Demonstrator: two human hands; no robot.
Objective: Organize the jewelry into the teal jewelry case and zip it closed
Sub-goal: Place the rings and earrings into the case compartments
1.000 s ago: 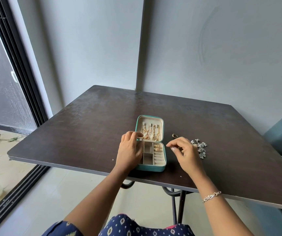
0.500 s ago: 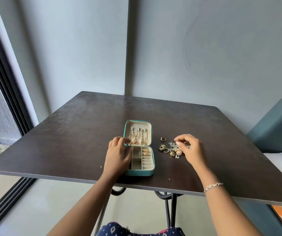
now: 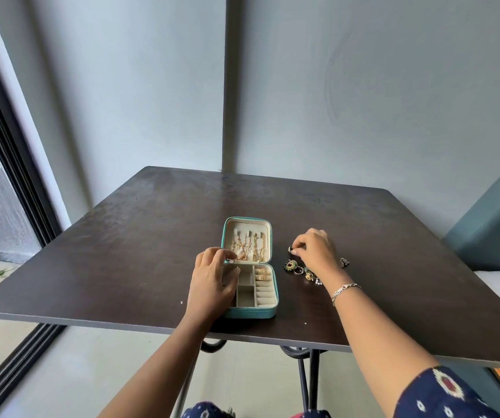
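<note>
- Dark table (image 3: pixel 122 251): the open teal jewelry case (image 3: pixel 250 312) sits under the left hand (image 3: pixel 212 285), whose curled fingers hold its side.
- The right hand (image 3: pixel 315 248) pinches a ring (image 3: pixel 290 249) at its fingertips. The ring is tiny and might slip free.

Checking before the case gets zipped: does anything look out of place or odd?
Loose jewelry lies heaped on the table right of the open teal case; just beyond, the right hand pinches a ring. Two tiny white specks sit apart on the table, one left of the case; too small to identify.
</note>
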